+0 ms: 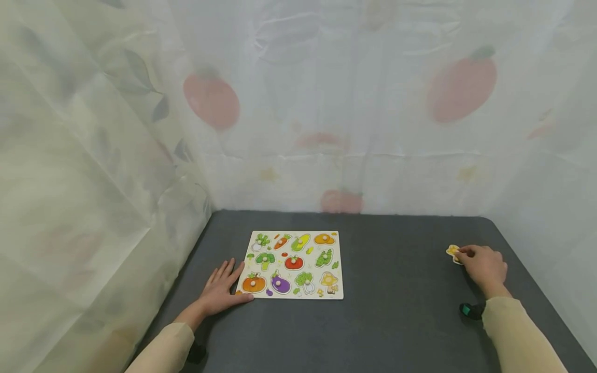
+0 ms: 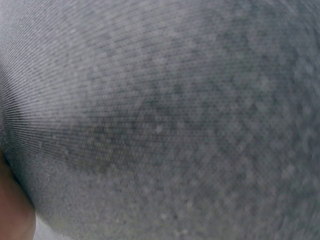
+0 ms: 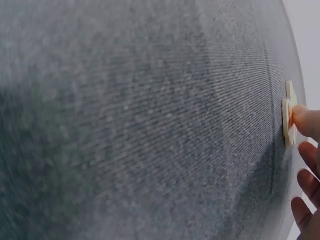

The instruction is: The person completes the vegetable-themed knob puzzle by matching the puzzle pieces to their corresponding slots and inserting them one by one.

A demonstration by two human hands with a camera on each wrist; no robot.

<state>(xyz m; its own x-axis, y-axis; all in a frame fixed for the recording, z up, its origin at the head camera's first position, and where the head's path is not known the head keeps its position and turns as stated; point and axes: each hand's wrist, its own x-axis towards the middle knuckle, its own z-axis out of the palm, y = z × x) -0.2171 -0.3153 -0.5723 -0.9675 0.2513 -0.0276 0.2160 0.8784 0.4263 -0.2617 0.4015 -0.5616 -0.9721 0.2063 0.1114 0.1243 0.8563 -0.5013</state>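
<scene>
A white vegetable puzzle board [image 1: 289, 296] lies flat on the dark grey table. Its pieces, such as the tomato [image 1: 294, 263] and the eggplant [image 1: 280, 283], carry small round knobs; the mushroom spot [image 1: 329, 280] at the lower right shows no knob. With fingers spread, my left hand [image 1: 218, 291] rests at the board's left edge, thumb on the lower left corner. Far to the right, my right hand [image 1: 484, 267] pinches a yellow mushroom puzzle piece [image 1: 452, 250] between thumb and forefinger. In the right wrist view the piece [image 3: 286, 122] stands edge-on at the fingertips, partly covered by them.
The grey table [image 1: 392, 321] stretches between the board and my right hand. Light curtains with faded fruit prints [image 1: 342, 201] hang along its back and sides. A dark wrist device [image 1: 472, 311] sits under my right forearm.
</scene>
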